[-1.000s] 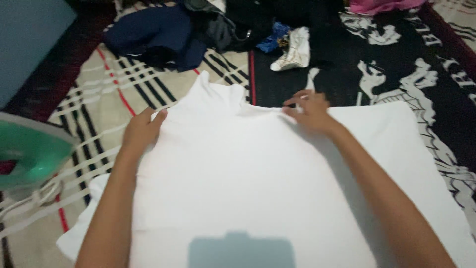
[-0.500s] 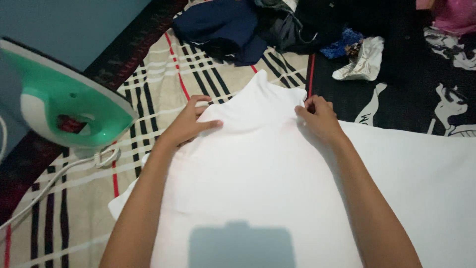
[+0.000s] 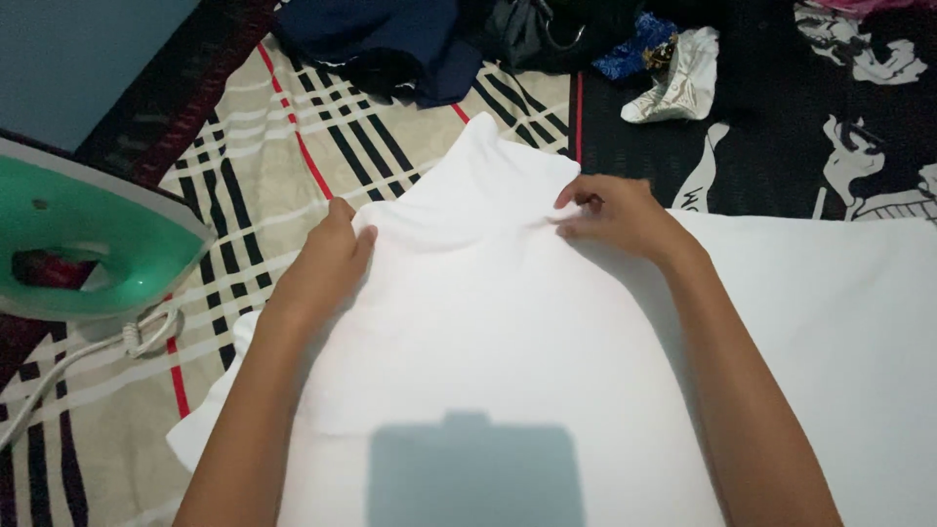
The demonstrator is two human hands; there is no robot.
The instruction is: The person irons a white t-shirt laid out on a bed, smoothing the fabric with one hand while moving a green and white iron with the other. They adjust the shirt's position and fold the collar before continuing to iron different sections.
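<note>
- One white garment (image 3: 508,342) lies spread flat, filling the middle and right of the head view; its narrow upper part points away from the person.
- Two bare hands rest on it: the left hand (image 3: 327,263) and the right hand (image 3: 620,217), one on each side of that narrow upper part.
- One green and white iron (image 3: 83,239) stands at the left edge, well apart from the garment, with one pale cord (image 3: 88,356) trailing from it toward the lower left.
- One dark blue cloth (image 3: 390,44) lies heaped at the top, beside one black heap (image 3: 547,29), a small blue piece (image 3: 634,44) and one crumpled white piece (image 3: 678,83).
- The surface is soft bedding on the floor: a cream plaid blanket (image 3: 254,176) with black and red stripes on the left, and a black printed cloth (image 3: 781,137) with white figures on the right.
- A plain grey-blue wall (image 3: 78,59) shows in the upper left corner.
- The left hand lies palm down on the garment's left edge, fingers (image 3: 356,234) close together and laid flat, holding nothing.
- The right hand presses the fabric near the top, fingers (image 3: 581,205) bent and drawn narrow, with small creases in the cloth right at their tips; whether they pinch a fold I cannot tell.
- The garment runs under both hands and forearms toward the person.
</note>
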